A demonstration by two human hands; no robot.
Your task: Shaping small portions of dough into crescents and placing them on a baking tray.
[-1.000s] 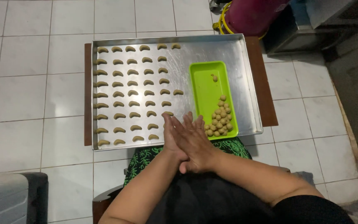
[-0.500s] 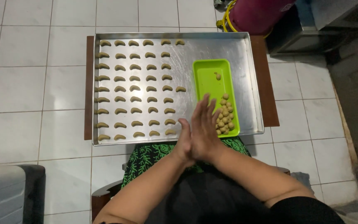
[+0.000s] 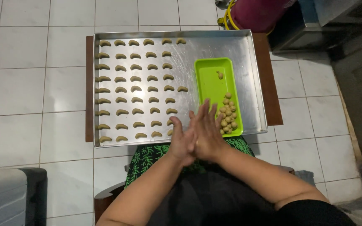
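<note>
Your left hand (image 3: 182, 142) and right hand (image 3: 208, 134) press flat, palm to palm, over the metal baking tray's (image 3: 248, 54) near edge; whether any dough sits between them, you cannot tell. Dough balls (image 3: 227, 113) fill the green tray (image 3: 212, 83) just right. Crescent pieces (image 3: 135, 88) line the left; bare metal lies between.

two hands (image 3: 195, 136), one metal tray (image 3: 248, 54), one green dish (image 3: 211, 81), about forty-five crescent cookies (image 3: 135, 88), roughly fifteen dough balls (image 3: 228, 114) just beyond the fingertips (image 3: 206, 104).
</note>
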